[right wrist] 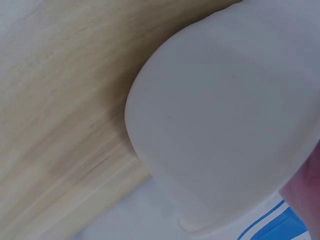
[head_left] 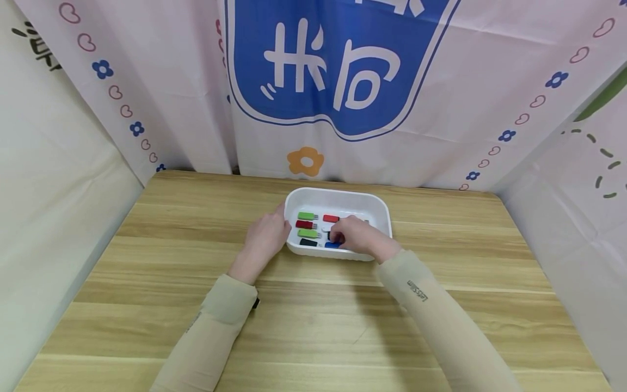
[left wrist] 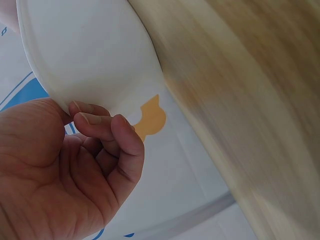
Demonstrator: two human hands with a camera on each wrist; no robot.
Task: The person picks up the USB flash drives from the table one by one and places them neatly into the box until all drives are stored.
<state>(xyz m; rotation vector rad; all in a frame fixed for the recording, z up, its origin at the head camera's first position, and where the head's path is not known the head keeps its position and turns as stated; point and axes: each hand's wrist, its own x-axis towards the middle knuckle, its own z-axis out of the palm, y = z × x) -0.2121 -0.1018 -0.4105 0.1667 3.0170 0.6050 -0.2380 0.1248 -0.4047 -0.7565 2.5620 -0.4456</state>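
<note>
A white plastic box [head_left: 387, 209] holds several USB sticks laid in rows. Among them are a green stick [head_left: 306, 216], a dark red stick [head_left: 305, 224], a second green stick [head_left: 307, 233], a black stick [head_left: 308, 242], a red stick [head_left: 331, 218] and a blue stick [head_left: 332, 245]. My left hand [head_left: 268, 231] pinches the box's left rim, its fingers curled at the edge in the left wrist view. Reaching over the near right wall, my right hand [head_left: 356, 233] has curled fingers down on a dark USB stick [head_left: 329, 236], which they partly hide.
The box stands on a wood-grain table [head_left: 313, 326], near its back edge. Behind the table hangs a white curtain [head_left: 191, 109] with a blue printed emblem [head_left: 313, 109]. Pale cloth walls [head_left: 63, 179] flank both sides.
</note>
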